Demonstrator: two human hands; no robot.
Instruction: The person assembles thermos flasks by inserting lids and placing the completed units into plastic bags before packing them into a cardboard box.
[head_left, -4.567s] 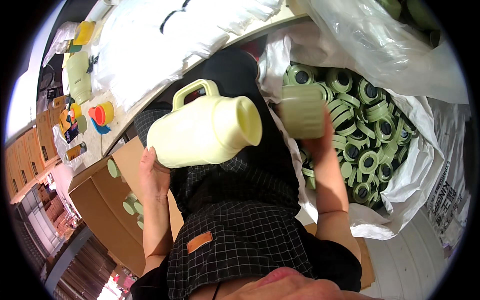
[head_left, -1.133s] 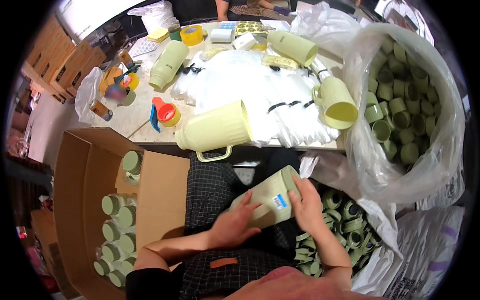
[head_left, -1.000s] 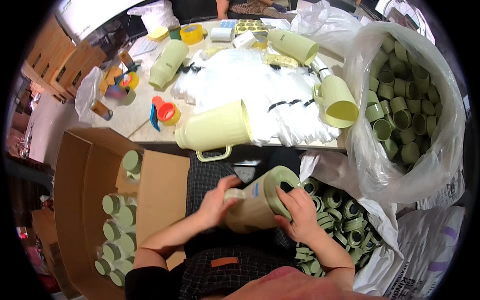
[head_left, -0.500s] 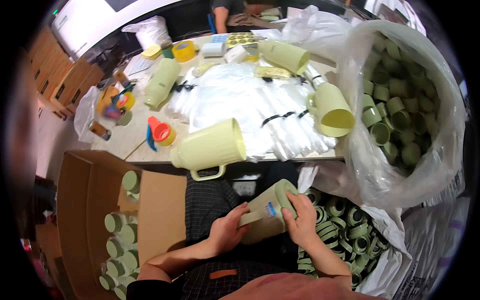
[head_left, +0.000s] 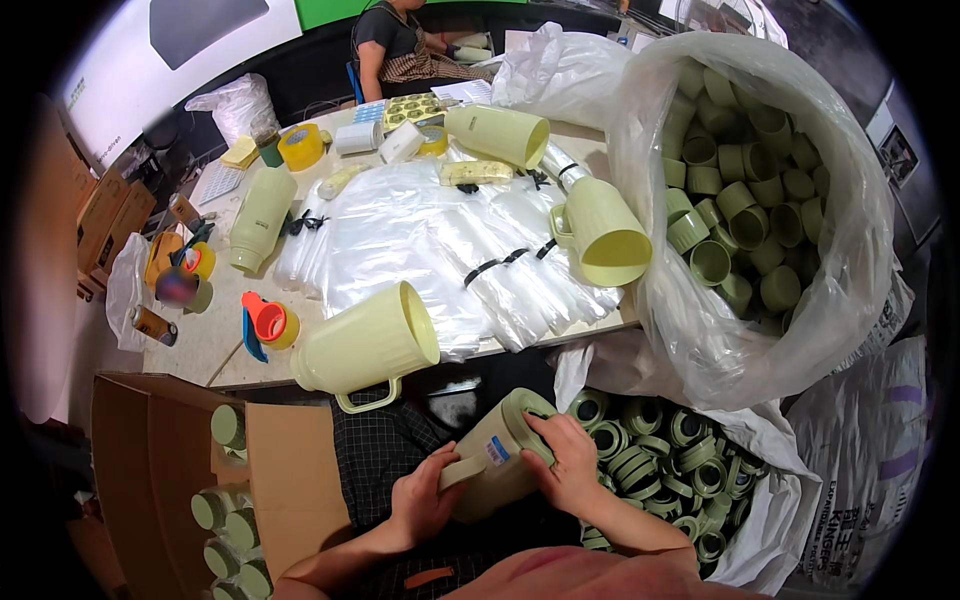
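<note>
Over my lap a pale green thermos jug (head_left: 497,482) lies tilted, one end up and to the right. It has a side handle and a small blue-and-white sticker. My left hand (head_left: 425,495) is closed round the handle side of the jug. A green ring (head_left: 524,405) sits at the upper end, its centre looking recessed. My right hand (head_left: 566,455) grips that end, thumb and fingers pressed against the ring. Beyond the hands, on the table, a pale green jug shell (head_left: 365,340) lies on its side, its wide mouth facing right.
Wrapped bottles with green caps stand in a cardboard box (head_left: 300,465) at left. A sack (head_left: 775,500) of green rings is close on the right, below a large bag (head_left: 650,290) of green cups. Plastic bags (head_left: 385,235), tape (head_left: 300,147) and more shells crowd the table. A person (head_left: 395,45) sits beyond.
My view has shifted, so the table appears further left. The jug's ring end has turned more toward me, and my right fingers now reach over the ring. Both hands still hold the jug.
</note>
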